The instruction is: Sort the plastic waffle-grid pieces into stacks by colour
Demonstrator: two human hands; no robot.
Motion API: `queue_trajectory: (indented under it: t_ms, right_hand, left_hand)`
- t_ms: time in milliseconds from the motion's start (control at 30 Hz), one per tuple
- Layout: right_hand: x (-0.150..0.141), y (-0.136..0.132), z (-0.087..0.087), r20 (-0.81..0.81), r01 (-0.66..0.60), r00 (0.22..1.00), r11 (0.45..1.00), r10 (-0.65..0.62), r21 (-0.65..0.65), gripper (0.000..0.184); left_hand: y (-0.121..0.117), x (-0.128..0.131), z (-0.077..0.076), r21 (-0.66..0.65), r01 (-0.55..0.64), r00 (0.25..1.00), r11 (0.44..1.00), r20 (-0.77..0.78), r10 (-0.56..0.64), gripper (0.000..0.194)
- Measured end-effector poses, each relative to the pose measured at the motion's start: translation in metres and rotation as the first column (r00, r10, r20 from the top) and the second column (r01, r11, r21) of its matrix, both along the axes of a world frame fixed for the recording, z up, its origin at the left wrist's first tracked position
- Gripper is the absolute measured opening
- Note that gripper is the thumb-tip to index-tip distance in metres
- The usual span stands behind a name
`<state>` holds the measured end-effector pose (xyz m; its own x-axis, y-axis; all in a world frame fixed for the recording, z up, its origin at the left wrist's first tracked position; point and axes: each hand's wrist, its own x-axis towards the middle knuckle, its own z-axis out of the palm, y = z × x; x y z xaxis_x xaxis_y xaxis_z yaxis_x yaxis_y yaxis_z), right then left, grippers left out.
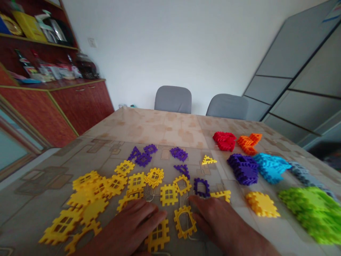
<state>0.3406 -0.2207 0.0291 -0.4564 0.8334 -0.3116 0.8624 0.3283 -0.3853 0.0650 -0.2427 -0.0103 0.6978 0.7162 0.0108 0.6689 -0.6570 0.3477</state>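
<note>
My left hand rests low over the yellow pieces, thumb apart from the fingers. It partly covers a yellow window-shaped piece and lies against other yellow pieces behind it. My right hand reaches in from the right with its fingers stretched out, nothing visible in them. Beside its fingertips lie a yellow ring-shaped frame, a purple square frame and a yellow toothed piece. Between the hands, farther off, are a yellow window piece and another yellow frame.
Yellow pieces spread left; loose purple pieces lie behind. Sorted stacks stand right: red, orange, purple, blue, grey, yellow, green. Chairs stand beyond the table.
</note>
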Motion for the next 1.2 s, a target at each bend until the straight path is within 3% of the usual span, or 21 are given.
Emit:
queue_trajectory:
  t_ms: [167,333,533,733,833,933,1067,1133,1200]
  right_hand:
    - [0.001,-0.004,-0.007,-0.059,-0.084,0.994,0.992,0.089,0.093,0.035]
    - [-0.004,-0.001,-0.019,-0.077,-0.072,0.994,0.989,0.083,0.131,0.050]
    - [-0.006,0.001,-0.017,-0.185,0.034,0.983,0.992,-0.011,0.120,0.028]
    - [-0.003,-0.005,-0.009,-0.089,0.023,0.996,0.945,0.006,0.325,0.021]
    - [-0.004,-0.008,-0.010,-0.163,-0.035,0.984,0.968,0.078,0.248,0.028]
    - [-0.001,-0.002,-0.007,-0.256,0.005,0.965,0.973,0.056,0.230,0.027]
    - [0.008,0.012,0.003,-0.172,0.010,0.984,0.957,0.041,0.289,0.029]
    - [0.010,0.013,0.005,-0.126,-0.058,0.988,0.970,0.090,0.235,0.025]
    - [0.009,0.010,0.003,-0.103,-0.128,0.984,0.979,0.146,0.158,0.040]
  left_hand:
    - [0.002,0.002,-0.002,0.027,-0.006,1.000,1.000,-0.010,0.006,0.067]
    - [0.002,0.004,-0.003,0.038,-0.034,0.999,0.999,0.018,0.033,0.066]
    - [0.000,0.003,-0.003,0.027,-0.012,1.000,1.000,-0.001,0.012,0.068]
    - [-0.001,0.005,0.003,0.049,-0.028,0.999,0.998,0.016,0.028,0.068]
    - [0.001,0.003,0.004,0.078,-0.042,0.998,0.996,0.046,0.039,0.067]
    - [0.004,0.000,0.004,0.141,-0.069,0.995,0.988,0.083,0.058,0.051]
    - [0.015,-0.002,0.003,0.217,-0.114,0.992,0.970,0.084,0.098,0.040]
    - [0.023,0.004,0.005,0.220,-0.115,0.993,0.969,0.064,0.103,0.041]
    - [0.031,0.013,0.010,0.200,-0.114,0.993,0.973,0.036,0.109,0.043]
